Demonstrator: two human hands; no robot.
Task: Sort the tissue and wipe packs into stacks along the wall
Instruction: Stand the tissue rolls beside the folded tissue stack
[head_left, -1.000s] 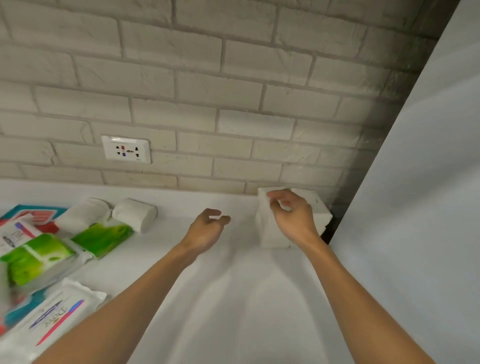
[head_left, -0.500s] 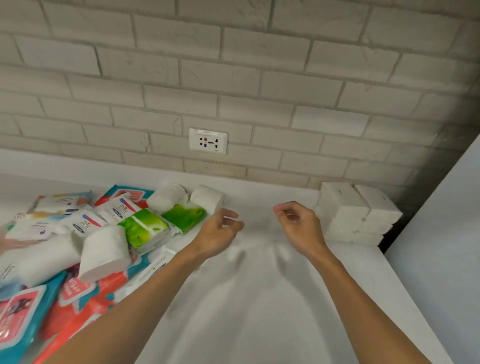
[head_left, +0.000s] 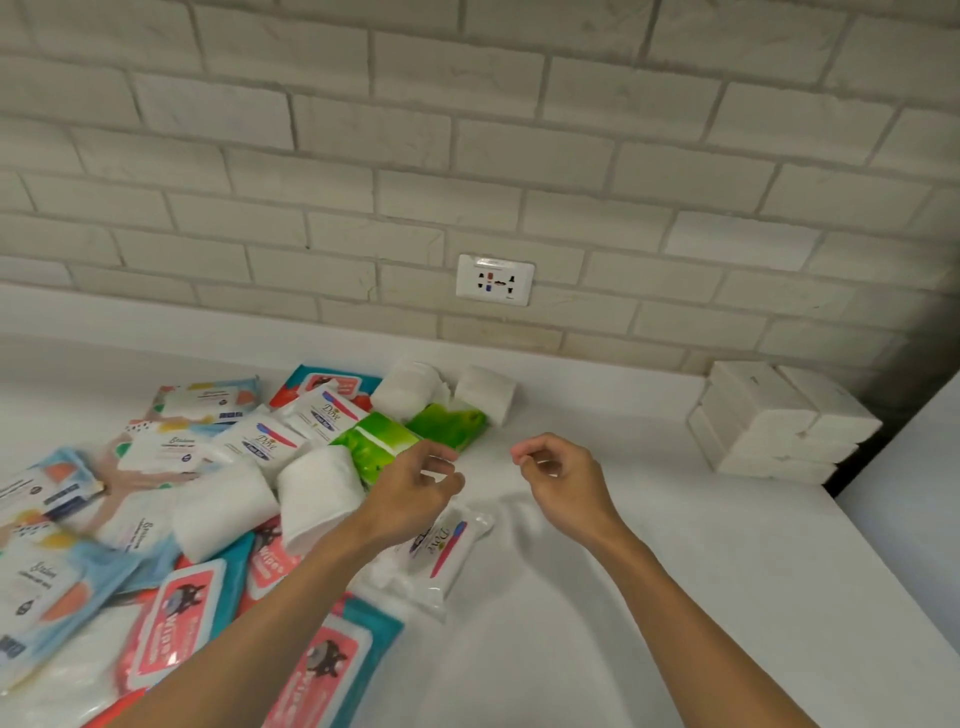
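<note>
A stack of plain white tissue packs (head_left: 779, 423) stands against the brick wall at the far right of the white counter (head_left: 675, 571). A loose heap fills the left: white Dove packs (head_left: 265, 441), green packs (head_left: 382, 441), white rolls (head_left: 317, 493), red and teal wipes packs (head_left: 176, 629). One Dove pack (head_left: 441, 551) lies alone below my left hand. My left hand (head_left: 410, 493) hovers over the heap's right edge, fingers loosely curled, holding nothing. My right hand (head_left: 563, 475) hovers above bare counter, fingers loosely curled, empty.
A wall socket (head_left: 494, 279) sits in the brick wall above the counter. A pale vertical panel (head_left: 914, 519) closes off the right side behind the white stack. Pastel-patterned packs (head_left: 171, 441) lie at the heap's far left.
My right hand let go of the white stack and drew left, away from it. My view swung left, bringing the heap into sight. Both hands now hang near the heap's edge.
</note>
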